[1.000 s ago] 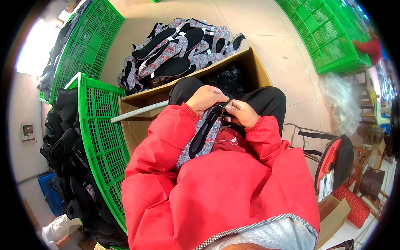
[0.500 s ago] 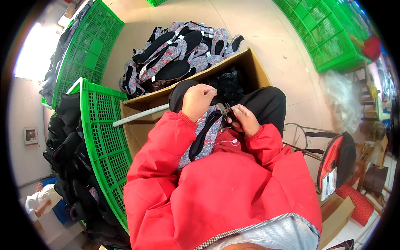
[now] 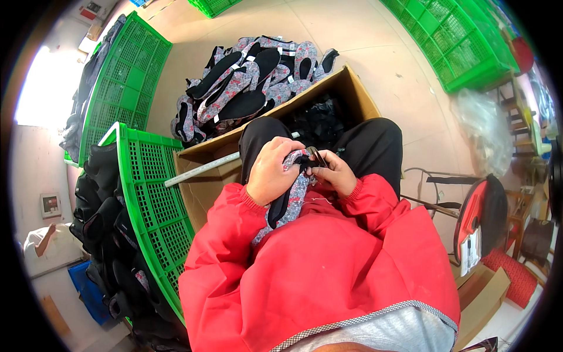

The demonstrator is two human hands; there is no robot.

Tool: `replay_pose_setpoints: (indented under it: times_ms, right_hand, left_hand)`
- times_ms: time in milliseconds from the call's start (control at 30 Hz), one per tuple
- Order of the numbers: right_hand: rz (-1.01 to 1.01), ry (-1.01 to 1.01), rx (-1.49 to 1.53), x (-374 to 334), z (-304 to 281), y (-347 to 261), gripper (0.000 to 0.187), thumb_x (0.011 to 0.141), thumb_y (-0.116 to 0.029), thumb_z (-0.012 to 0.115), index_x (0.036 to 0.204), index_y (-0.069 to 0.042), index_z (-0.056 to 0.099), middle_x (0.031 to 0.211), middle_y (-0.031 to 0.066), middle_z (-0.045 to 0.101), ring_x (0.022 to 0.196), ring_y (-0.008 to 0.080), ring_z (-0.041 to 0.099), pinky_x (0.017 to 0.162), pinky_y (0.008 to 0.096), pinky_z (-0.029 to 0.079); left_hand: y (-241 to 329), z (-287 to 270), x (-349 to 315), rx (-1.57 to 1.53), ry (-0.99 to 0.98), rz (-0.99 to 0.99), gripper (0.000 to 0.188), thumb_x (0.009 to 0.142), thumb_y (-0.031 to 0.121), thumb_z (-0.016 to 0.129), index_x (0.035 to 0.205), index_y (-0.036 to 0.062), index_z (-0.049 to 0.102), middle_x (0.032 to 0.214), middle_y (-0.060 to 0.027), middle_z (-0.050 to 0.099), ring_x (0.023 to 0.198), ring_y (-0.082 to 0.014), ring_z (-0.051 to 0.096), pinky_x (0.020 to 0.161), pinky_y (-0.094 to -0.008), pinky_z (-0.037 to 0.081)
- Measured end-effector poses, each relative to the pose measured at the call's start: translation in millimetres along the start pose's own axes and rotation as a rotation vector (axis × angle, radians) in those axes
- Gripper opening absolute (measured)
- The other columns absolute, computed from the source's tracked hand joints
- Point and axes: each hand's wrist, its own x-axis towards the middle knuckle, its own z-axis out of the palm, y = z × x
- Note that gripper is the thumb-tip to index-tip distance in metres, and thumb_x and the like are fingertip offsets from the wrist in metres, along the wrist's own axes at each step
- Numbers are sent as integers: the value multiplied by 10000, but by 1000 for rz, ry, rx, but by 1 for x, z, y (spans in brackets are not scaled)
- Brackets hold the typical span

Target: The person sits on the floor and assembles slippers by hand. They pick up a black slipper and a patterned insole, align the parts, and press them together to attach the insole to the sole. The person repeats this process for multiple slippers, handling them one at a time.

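Observation:
Over my lap, my left hand (image 3: 271, 171) is closed round the upper end of a grey floral cloth slipper (image 3: 296, 201) with black trim. The slipper's lower end rests against my red smock. Close beside it, my right hand (image 3: 338, 174) pinches small dark thread snips (image 3: 317, 156), whose narrow blades point up at the slipper's black edge. Whether the blades are apart is too small to tell. Pale loose threads show just below my right fingers.
Ahead of my knees stands an open cardboard box (image 3: 362, 97) with black scraps inside. Beyond it lies a pile of floral slippers (image 3: 240, 82). A green crate (image 3: 153, 182) with black slippers (image 3: 99, 205) stands at left. A round red-and-black stool (image 3: 478, 214) is at right.
My left hand has come down from above the slipper and now grips its upper end. The slipper's end is lifted and bunched toward the snips in my right hand.

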Motion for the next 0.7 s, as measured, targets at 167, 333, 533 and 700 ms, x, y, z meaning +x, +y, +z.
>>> replay_pose_setpoints:
  times_ms: [167, 333, 533, 700]
  right_hand:
    - [-11, 25, 119, -2, 11, -5, 293, 884, -3, 551, 1160, -54, 470, 911, 62, 637, 650, 76, 491, 601, 205, 399]
    - [-72, 48, 150, -2, 12, 4, 275, 921, -64, 525, 1182, -44, 439, 927, 81, 630, 654, 83, 478, 620, 216, 405]
    - [-180, 84, 102, -5, 22, 1, 234, 1004, -188, 452, 1177, -31, 438, 942, 64, 613, 672, 79, 469, 635, 214, 405]
    - [-241, 100, -94, -6, 27, 7, 280, 971, -187, 559, 1183, -28, 468, 962, 36, 597, 796, 83, 524, 736, 231, 445]
  left_hand:
    - [-6, 8, 11, 71, -69, 224, 284, 671, -70, 581, 906, 68, 660, 945, -78, 647, 929, -294, 595, 847, -369, 471]
    - [-18, 9, 14, 153, -103, 339, 213, 680, -52, 603, 848, 63, 667, 909, -73, 645, 914, -287, 599, 826, -378, 480]
    - [-27, 19, 2, 16, 84, 194, 206, 691, -90, 583, 843, 30, 655, 880, -97, 631, 828, -260, 621, 754, -328, 498]
    - [-23, 34, -12, -196, 341, 5, 233, 721, -143, 521, 865, 3, 631, 871, -89, 620, 774, -175, 612, 706, -258, 478]
